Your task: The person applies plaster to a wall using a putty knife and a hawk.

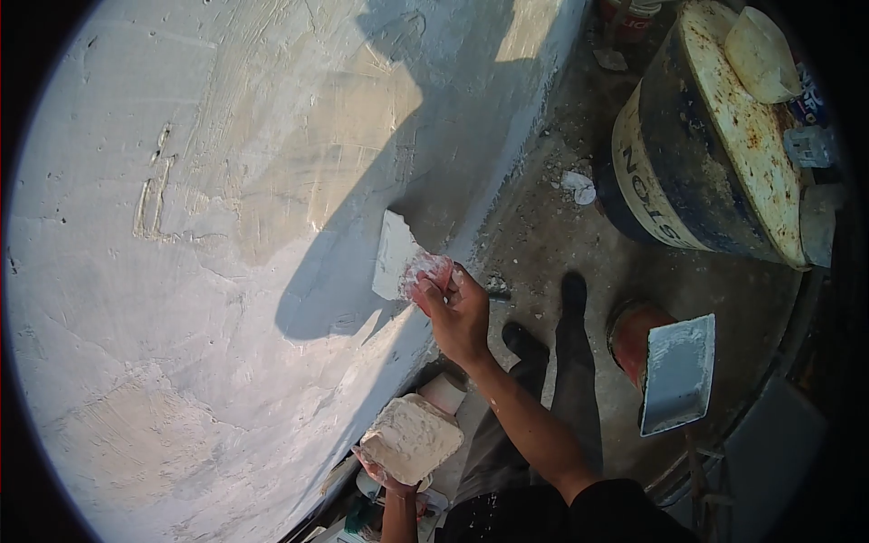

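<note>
My right hand (460, 317) is closed around the red, plaster-smeared handle of a putty knife (394, 256). The wide blade, coated white, lies against or very close over the plastered wall (181, 299). Lower down, my left hand (387, 472) grips a squarish plaster board (412, 439) from below and the side. A thick, cream-coloured layer of plaster covers the top of that board. Most of the left fingers are hidden beneath it. Uneven trowel marks and beige patches run over the wall, and a shadow falls across it.
A rusty-topped drum (652, 163) stands at the upper right, with a pale plastic container (762, 56) on top. A grey rectangular tray (679, 376) overlaps a reddish bucket (629, 335). Crumbs and a white lump (577, 187) litter the floor along the wall. My feet are on this floor.
</note>
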The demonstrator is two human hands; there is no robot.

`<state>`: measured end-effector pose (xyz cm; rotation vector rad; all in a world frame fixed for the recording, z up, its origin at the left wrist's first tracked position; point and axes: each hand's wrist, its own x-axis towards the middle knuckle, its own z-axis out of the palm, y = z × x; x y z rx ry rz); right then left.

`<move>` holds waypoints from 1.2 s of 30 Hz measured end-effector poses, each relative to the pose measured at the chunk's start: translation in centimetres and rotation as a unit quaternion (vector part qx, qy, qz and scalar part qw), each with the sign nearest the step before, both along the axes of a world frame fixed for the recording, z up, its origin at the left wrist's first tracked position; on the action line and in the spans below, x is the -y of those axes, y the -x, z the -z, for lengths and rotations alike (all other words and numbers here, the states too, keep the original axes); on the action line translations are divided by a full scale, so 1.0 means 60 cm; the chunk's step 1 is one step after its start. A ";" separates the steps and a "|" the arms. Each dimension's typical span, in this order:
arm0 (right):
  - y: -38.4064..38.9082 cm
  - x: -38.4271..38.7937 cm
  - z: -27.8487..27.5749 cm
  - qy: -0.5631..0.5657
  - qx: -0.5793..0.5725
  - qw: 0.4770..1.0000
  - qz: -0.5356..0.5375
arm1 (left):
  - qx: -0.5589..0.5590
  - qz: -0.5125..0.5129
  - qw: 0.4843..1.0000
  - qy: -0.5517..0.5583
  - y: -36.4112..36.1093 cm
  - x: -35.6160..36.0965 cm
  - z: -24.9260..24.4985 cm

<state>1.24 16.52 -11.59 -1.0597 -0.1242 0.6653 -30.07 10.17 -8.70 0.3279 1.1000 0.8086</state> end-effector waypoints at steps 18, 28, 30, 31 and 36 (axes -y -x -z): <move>-0.011 -0.079 0.054 0.100 0.212 0.971 0.045 | 0.002 0.046 0.998 -0.053 -0.036 -0.004 -0.019; -0.026 0.026 0.123 0.131 0.033 0.989 0.064 | -0.010 0.043 0.998 -0.047 -0.017 -0.002 -0.009; -0.049 0.019 0.212 0.138 -0.006 0.984 0.116 | -0.020 0.040 0.998 -0.054 -0.013 0.000 -0.006; -0.055 0.004 0.242 0.133 -0.018 0.983 0.127 | -0.035 0.041 0.996 -0.069 -0.007 0.001 -0.001; -0.068 -0.044 0.269 0.137 0.013 0.986 0.093 | -0.040 0.075 0.992 -0.089 -0.022 -0.003 -0.010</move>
